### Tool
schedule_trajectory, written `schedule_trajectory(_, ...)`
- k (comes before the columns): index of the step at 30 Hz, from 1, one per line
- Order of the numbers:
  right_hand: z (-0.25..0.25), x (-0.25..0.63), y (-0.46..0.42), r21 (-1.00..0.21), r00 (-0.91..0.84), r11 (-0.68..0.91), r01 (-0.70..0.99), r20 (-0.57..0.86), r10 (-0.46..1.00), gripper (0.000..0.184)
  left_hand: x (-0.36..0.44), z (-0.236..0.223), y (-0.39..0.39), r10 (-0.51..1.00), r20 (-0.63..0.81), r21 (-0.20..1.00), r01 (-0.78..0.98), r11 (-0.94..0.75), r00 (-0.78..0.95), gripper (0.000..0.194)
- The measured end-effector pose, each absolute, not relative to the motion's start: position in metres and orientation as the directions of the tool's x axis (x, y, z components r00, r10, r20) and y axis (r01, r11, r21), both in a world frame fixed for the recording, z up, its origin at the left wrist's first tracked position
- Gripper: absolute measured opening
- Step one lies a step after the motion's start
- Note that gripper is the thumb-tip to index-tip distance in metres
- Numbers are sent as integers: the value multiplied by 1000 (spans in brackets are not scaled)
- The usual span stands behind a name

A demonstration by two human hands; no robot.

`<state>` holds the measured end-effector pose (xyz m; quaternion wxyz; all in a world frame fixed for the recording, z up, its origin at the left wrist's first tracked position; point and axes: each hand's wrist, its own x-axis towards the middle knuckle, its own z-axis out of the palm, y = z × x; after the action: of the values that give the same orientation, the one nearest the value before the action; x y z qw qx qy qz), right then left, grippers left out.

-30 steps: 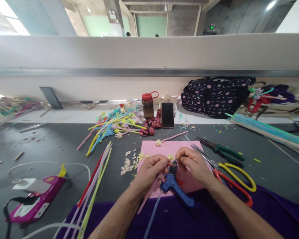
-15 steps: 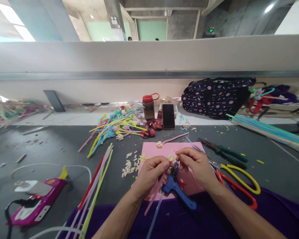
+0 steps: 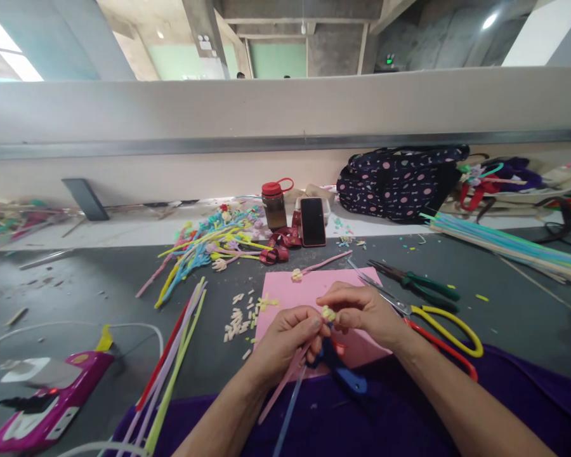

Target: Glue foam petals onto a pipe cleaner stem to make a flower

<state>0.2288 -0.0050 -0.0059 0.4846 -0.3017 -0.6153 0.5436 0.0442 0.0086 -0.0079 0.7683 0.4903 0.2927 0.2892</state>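
My left hand [image 3: 299, 331] is closed on a pink pipe cleaner [image 3: 285, 384], whose lower end hangs toward my lap. A small pale-yellow flower [image 3: 328, 313] sits at the top of that stem. The thumb and fingers of my right hand [image 3: 356, 310] are closed around the flower from the right. Below both hands lies a blue glue gun [image 3: 345, 371], its nozzle end hidden behind my fingers, with a translucent glue stick [image 3: 289, 412] running out toward me. Under everything is a pink sheet [image 3: 278, 285], bearing another pink-stemmed flower [image 3: 297, 274] and yellow pieces [image 3: 268, 303].
Short cream pieces [image 3: 236, 322] lie left of the sheet, beside long pipe cleaners [image 3: 178, 355] and a magenta power strip [image 3: 59, 406]. To the right are scissors [image 3: 450, 317] and green-handled pliers [image 3: 428, 285]. Behind stand a phone [image 3: 313, 222], a bottle [image 3: 275, 209] and finished stems [image 3: 195, 247].
My right hand has come in closer to the left, its fingers now on the yellow flower. The flower has dropped slightly, covering the glue gun's nozzle end. The whole view has shifted a little.
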Motion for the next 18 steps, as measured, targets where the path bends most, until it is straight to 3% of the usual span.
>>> schedule_trajectory(5, -11, 229, -5, -953, -367, 202, -225, 275, 889, 24, 46, -7, 7, 716, -195, 921, -126, 369, 670, 26)
schedule_trajectory(18, -12, 227, -5, -960, -332, 243, -135, 275, 902, 21, 48, -7, 6, 724, -239, 906, -118, 406, 647, 27)
